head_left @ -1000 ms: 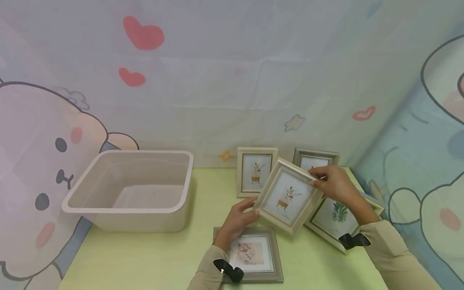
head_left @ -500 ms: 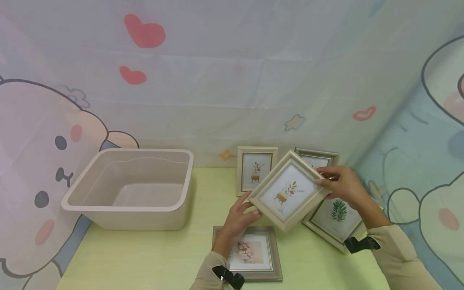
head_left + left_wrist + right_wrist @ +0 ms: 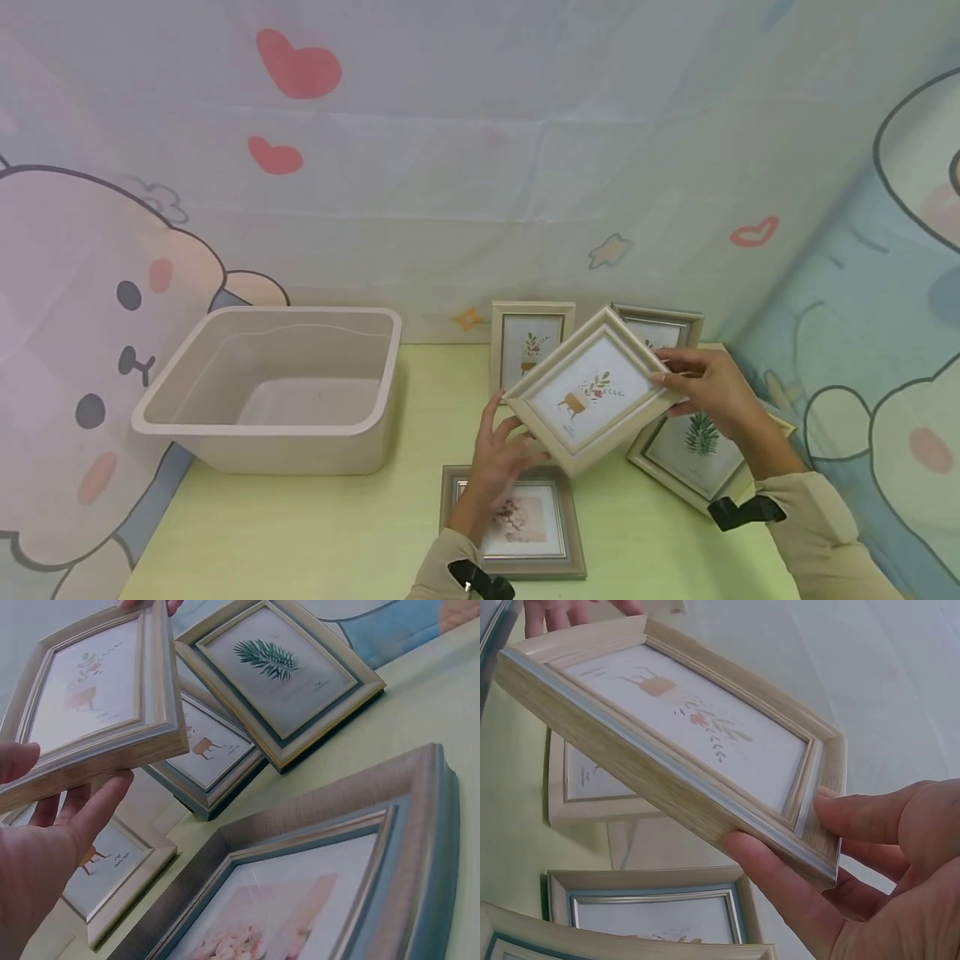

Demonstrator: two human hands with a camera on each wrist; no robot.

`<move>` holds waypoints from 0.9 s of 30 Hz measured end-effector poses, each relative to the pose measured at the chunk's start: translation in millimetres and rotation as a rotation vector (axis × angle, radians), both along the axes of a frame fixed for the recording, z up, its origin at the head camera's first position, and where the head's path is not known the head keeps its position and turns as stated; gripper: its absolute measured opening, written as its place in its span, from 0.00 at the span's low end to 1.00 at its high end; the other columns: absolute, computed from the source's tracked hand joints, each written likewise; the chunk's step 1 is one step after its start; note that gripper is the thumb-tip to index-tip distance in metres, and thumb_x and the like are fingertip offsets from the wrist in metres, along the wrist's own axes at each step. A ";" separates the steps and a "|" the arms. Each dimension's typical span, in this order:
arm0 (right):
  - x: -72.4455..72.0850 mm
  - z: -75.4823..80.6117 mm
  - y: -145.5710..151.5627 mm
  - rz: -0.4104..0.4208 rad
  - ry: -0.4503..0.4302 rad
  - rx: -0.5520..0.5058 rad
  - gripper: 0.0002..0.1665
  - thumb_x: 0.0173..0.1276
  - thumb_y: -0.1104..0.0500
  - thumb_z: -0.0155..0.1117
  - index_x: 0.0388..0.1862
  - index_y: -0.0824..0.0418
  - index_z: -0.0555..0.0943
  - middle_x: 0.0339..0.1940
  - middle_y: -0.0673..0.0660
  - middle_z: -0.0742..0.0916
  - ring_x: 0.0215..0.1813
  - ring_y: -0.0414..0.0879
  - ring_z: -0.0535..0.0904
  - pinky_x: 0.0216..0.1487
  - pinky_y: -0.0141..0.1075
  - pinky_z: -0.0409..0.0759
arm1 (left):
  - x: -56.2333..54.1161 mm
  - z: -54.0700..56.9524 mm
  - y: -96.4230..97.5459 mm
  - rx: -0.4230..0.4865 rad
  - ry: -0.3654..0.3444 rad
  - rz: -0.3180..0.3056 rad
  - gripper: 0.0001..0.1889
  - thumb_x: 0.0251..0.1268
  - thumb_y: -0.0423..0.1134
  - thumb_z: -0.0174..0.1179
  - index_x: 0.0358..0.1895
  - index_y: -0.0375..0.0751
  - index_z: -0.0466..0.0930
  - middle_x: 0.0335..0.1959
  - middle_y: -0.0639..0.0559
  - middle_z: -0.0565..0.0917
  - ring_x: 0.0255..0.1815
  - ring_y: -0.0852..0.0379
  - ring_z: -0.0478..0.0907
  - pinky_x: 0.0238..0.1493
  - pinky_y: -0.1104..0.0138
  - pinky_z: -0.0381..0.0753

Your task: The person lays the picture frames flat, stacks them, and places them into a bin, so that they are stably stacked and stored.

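A cream picture frame (image 3: 588, 396) with a potted-plant print hangs tilted above the table. My right hand (image 3: 712, 387) pinches its right corner, thumb on the front, as the right wrist view (image 3: 900, 862) also shows. By its lower left edge is my left hand (image 3: 498, 458), fingers spread and loosely bent, fingertips close to or touching the edge. Under the left hand lies a grey-brown frame (image 3: 536, 529) with a pink flower print, partly hidden by the forearm. In the left wrist view, the left thumb (image 3: 19, 761) overlaps the held frame's edge.
Behind the held frame stand a cream frame (image 3: 517, 329) and a silver-grey frame (image 3: 660, 321), both partly covered. A green-leaf frame (image 3: 678, 454) leans at the right, under the right wrist. On the left is a beige plastic tub (image 3: 277, 454). A printed cloth hangs behind.
The held frame has turned counterclockwise, and its left corner has swung up and left. My right hand keeps its pinch. The left hand's fingers have loosened and spread along the edge.
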State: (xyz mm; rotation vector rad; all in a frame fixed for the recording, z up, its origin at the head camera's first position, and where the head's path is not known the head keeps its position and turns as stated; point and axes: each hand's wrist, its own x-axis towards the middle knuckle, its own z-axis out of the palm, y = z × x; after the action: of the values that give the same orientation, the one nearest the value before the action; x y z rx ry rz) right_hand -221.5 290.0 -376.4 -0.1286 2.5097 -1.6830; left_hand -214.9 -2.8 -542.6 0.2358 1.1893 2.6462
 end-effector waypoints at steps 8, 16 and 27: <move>-0.2 -7.5 -3.8 -0.019 -0.012 -0.057 0.33 0.70 0.63 0.65 0.68 0.77 0.68 0.40 0.46 0.83 0.39 0.37 0.83 0.36 0.43 0.89 | 0.9 -0.4 -1.8 -0.084 0.055 0.038 0.53 0.58 0.17 0.55 0.81 0.54 0.38 0.57 0.47 0.73 0.51 0.53 0.83 0.49 0.56 0.87; 1.7 -18.3 -7.7 -0.053 -0.056 -0.072 0.34 0.70 0.63 0.65 0.70 0.75 0.67 0.43 0.51 0.84 0.40 0.41 0.84 0.38 0.45 0.89 | 0.2 5.3 -10.2 -0.165 0.067 0.082 0.50 0.56 0.16 0.57 0.79 0.50 0.45 0.50 0.50 0.76 0.42 0.57 0.85 0.39 0.60 0.89; 7.1 -37.2 -4.3 -0.052 -0.101 -0.160 0.33 0.69 0.63 0.66 0.70 0.74 0.69 0.42 0.47 0.83 0.40 0.41 0.85 0.40 0.46 0.89 | -0.6 14.2 -27.6 -0.272 0.128 0.055 0.48 0.56 0.18 0.61 0.77 0.52 0.52 0.50 0.49 0.77 0.42 0.56 0.86 0.40 0.52 0.89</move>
State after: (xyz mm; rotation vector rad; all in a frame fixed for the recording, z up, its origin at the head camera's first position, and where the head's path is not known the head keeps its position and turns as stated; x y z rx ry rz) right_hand -214.4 285.7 -413.6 0.0085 2.3250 -1.8595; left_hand -215.6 -30.5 -528.4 0.3311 1.5995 2.5076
